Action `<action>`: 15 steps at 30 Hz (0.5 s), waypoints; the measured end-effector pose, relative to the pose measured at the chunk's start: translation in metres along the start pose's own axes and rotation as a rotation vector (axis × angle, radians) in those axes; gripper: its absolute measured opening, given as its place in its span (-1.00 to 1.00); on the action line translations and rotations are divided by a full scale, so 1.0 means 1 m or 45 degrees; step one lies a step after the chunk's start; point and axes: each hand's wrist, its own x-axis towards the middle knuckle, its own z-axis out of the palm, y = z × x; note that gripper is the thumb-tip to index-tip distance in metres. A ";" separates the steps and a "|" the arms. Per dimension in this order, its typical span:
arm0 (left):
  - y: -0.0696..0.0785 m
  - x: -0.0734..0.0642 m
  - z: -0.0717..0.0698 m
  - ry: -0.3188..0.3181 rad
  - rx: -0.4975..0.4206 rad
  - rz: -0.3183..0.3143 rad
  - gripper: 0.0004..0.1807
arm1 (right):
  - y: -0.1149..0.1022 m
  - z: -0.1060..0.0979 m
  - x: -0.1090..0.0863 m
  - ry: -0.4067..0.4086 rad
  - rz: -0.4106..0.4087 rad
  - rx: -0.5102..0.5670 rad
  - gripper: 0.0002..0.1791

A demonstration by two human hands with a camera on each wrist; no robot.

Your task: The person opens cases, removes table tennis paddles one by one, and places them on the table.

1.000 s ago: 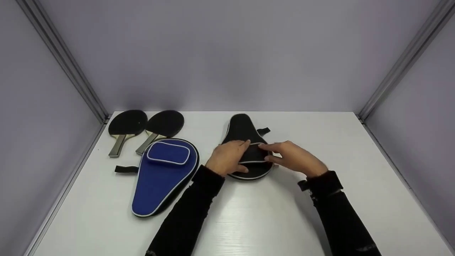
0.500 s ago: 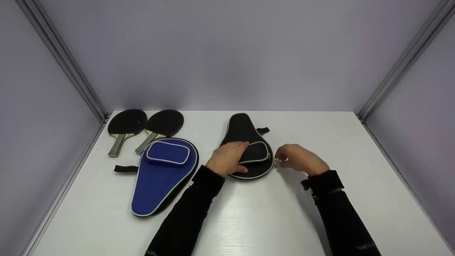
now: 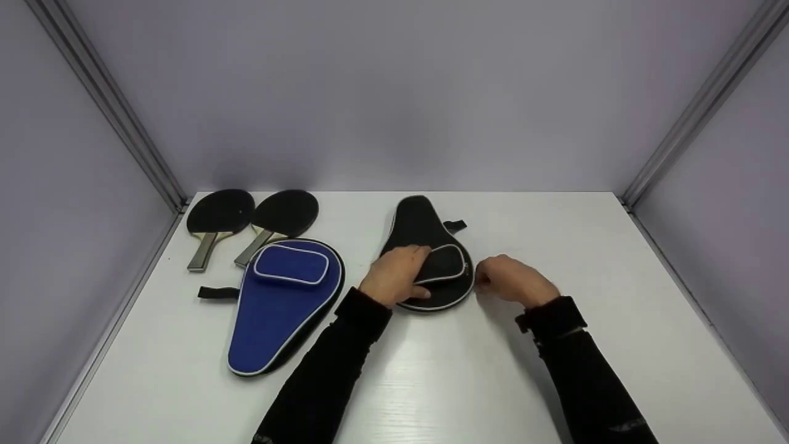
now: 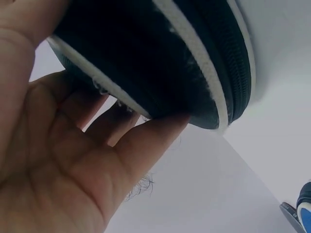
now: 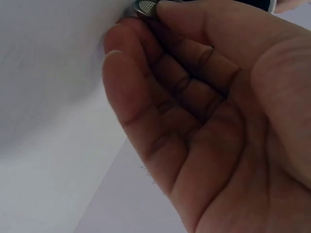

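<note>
Head view, hidden: the left hand [image 3: 394, 274] covers the black case's [image 3: 419, 225] left flank and part of its pocket [image 3: 444, 264]; the right hand's [image 3: 511, 280] fingertips are out of sight.
Head view, hands: left over the case, thumb and fingers parted astride the pocket; right with fingers curled, at the case's right edge.
Head view, room: the case lies mid-desk, narrow end far; white desk [image 3: 635, 308] extends right to the wall [image 3: 727, 246]. At left, the blue case [image 3: 277, 327] lies near the left sleeve [image 3: 323, 376], two paddles [image 3: 220, 211] beyond.
Left wrist view, hidden: some fingertips pass behind the black fabric.
Left wrist view, grip: thumb and bent fingers hold the case from opposite sides.
Left wrist view, edges: white piping borders a zip.
Right wrist view, cut off: a small metal piece [image 5: 146, 7], shape unclear.
Right wrist view, grip: thumb and forefinger pinch it.
Right wrist view, edges: desk surface beside the fingers, left.
</note>
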 end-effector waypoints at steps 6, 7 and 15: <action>0.008 -0.004 -0.011 -0.008 -0.091 -0.063 0.00 | -0.002 0.003 0.002 0.049 0.023 0.016 -0.61; 0.012 -0.006 -0.017 -0.031 -0.117 -0.084 0.01 | -0.002 0.003 0.002 0.052 0.025 0.012 -0.58; 0.016 -0.010 -0.025 -0.035 -0.115 -0.121 0.01 | -0.018 0.005 0.000 -0.089 0.004 0.077 -0.45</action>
